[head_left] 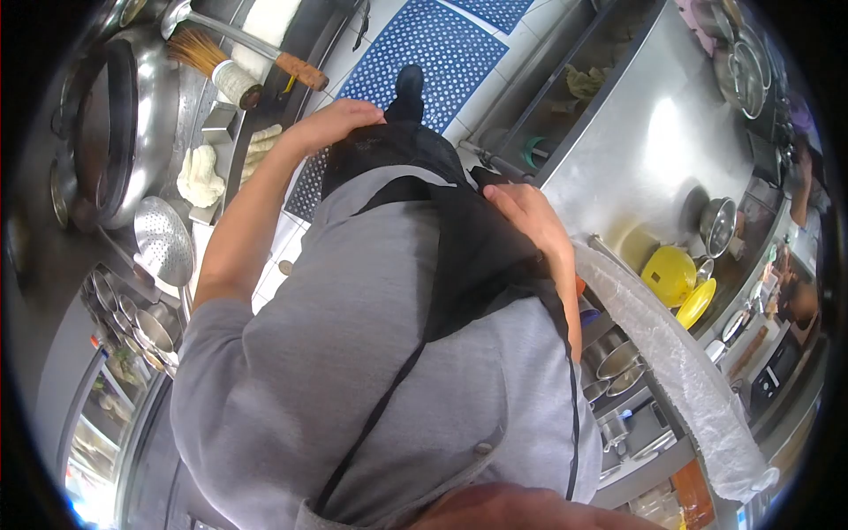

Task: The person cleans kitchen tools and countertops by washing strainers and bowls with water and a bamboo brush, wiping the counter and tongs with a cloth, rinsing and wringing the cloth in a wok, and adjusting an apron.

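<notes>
Black cloth of an apron (481,256) lies over the front of my grey shirt, with thin straps running down from it. My left hand (340,122) is closed at the left edge of the black fabric at waist height, its fingertips partly hidden. On the other side, my right hand (527,215) is closed on bunched black fabric near the hip. Its fingers are partly covered by the cloth. One black shoe (409,81) shows beyond my waist.
At left are a large wok (146,132), a bamboo brush (212,69), a ladle handle and a perforated skimmer (163,238). A steel counter (654,132) stands at right, with yellow bowls (670,274) and pans. Another person's arm (802,190) shows far right. Blue dotted mats cover floor tiles.
</notes>
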### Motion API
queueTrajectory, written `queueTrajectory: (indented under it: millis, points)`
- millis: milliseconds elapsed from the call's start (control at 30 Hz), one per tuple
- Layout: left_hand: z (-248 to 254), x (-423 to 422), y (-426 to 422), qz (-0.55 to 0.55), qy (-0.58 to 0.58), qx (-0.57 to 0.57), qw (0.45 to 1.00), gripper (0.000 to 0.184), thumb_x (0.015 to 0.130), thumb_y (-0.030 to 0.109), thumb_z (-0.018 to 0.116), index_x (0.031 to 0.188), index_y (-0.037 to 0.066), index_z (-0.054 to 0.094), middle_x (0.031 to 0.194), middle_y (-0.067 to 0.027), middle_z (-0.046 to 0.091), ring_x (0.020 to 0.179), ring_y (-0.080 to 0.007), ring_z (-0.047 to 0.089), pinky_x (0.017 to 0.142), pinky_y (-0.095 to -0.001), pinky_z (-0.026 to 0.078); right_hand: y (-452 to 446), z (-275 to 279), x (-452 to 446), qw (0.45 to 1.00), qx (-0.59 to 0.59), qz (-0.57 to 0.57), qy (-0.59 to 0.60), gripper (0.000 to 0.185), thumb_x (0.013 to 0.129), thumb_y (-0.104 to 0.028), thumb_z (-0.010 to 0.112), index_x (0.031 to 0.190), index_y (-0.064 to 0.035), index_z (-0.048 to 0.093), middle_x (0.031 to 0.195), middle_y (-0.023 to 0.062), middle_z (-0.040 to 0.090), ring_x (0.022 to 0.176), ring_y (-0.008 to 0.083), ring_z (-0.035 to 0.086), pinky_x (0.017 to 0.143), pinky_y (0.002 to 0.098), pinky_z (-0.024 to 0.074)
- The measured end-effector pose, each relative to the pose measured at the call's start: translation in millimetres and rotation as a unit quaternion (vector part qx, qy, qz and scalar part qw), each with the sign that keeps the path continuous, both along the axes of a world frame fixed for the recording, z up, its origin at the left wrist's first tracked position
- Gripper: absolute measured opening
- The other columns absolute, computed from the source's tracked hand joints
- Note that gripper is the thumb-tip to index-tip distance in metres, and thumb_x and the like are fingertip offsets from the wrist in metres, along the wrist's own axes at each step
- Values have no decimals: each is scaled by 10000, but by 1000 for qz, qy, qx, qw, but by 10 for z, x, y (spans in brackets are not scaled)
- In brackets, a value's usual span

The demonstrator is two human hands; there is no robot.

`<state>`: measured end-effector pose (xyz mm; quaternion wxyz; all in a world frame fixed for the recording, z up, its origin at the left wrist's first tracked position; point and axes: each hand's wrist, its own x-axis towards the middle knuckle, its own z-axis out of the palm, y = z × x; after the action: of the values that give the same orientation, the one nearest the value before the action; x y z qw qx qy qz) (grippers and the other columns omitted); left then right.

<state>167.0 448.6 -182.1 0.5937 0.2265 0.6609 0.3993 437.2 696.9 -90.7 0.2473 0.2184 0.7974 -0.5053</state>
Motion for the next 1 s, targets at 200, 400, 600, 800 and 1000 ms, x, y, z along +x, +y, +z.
queueTrajectory:
  millis: [200,400,600,800,1000]
  points:
    - [-446,-50,307,-144,22,-9,989,499,993,428,542,1333,71,618,1333,-78,602,1238,-179,530,1090,-309,361,16,-308,-8,1000,-4,-14,26,357,943,-372,602,903,-21,652,604,110,538,591,217,558,588,375,415]
    - [-643,-24,850,-231,-127,-173,949,638,967,519,545,1463,120,512,1508,-81,474,1382,-203,409,1167,-325,263,-8,-384,8,998,5,-52,26,319,940,-356,613,959,-41,659,601,78,551,599,172,563,582,355,420]
    - [-712,-14,933,-276,-71,-184,941,657,968,521,553,1478,112,488,1504,-69,475,1379,-204,406,1158,-334,280,-3,-585,159,993,-21,-106,51,254,931,-281,640,1005,-39,671,665,73,601,636,158,592,608,335,450]
    - [-415,-95,687,-173,-14,-38,984,559,987,428,560,1440,103,517,1397,-79,542,1294,-212,475,1109,-333,336,-41,-717,11,983,-54,-109,136,219,885,-134,666,1077,-32,686,813,105,679,737,202,645,691,356,501]
    - [123,162,258,-40,339,122,932,282,865,214,664,1112,84,706,1030,-110,604,1026,-279,582,889,-381,471,-130,-485,-512,990,-12,-31,137,180,871,-131,671,1013,-25,701,864,151,701,794,287,678,738,384,522]
